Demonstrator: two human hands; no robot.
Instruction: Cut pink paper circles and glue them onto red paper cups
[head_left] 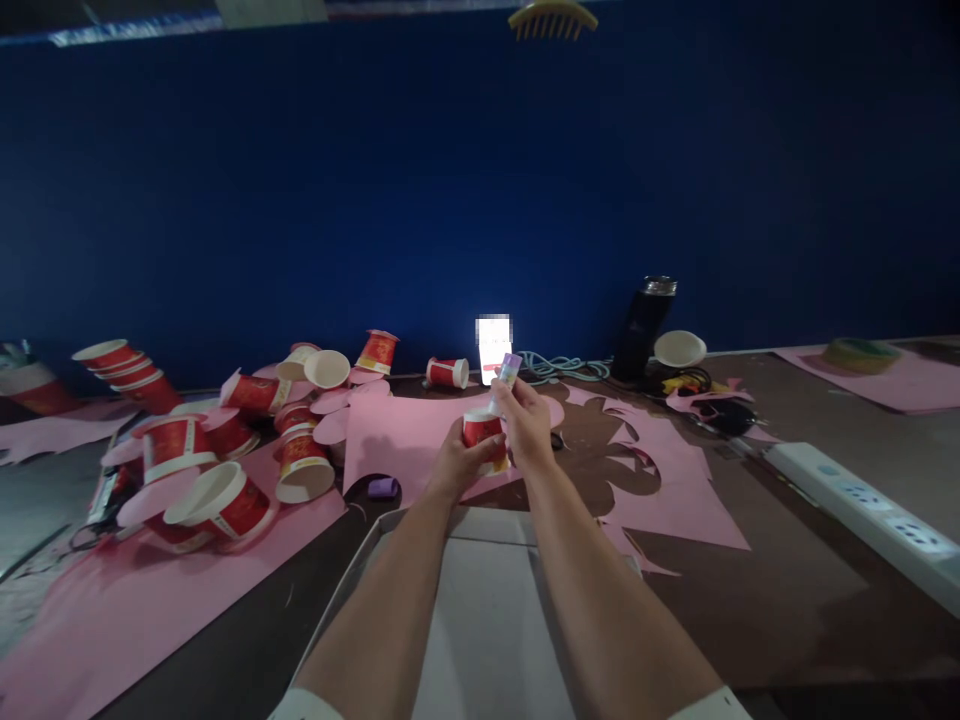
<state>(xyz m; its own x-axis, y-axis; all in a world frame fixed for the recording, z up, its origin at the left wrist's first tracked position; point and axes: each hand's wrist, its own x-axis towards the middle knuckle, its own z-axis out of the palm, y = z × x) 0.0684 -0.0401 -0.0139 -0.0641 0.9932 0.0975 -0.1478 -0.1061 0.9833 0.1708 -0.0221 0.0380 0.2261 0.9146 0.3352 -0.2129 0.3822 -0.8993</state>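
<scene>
My left hand (459, 462) is wrapped round a red paper cup (480, 428) with a pale rim, held above the pink paper sheet (405, 430). In my right hand (526, 420) is a glue stick (507, 375) with a white and purple body, its lower end at the cup's rim. Whether the glue touches the rim I cannot tell. On the sheet to the left lies a purple cap (383, 488). Below my hands is an open cardboard box (487, 600).
Several red paper cups (304, 465) with pink paper pieces crowd the left. A lit phone (494, 345) leans against the blue wall. Cut pink scraps (682, 480), a black flask (641, 325) and a white power strip (862, 510) are on the right.
</scene>
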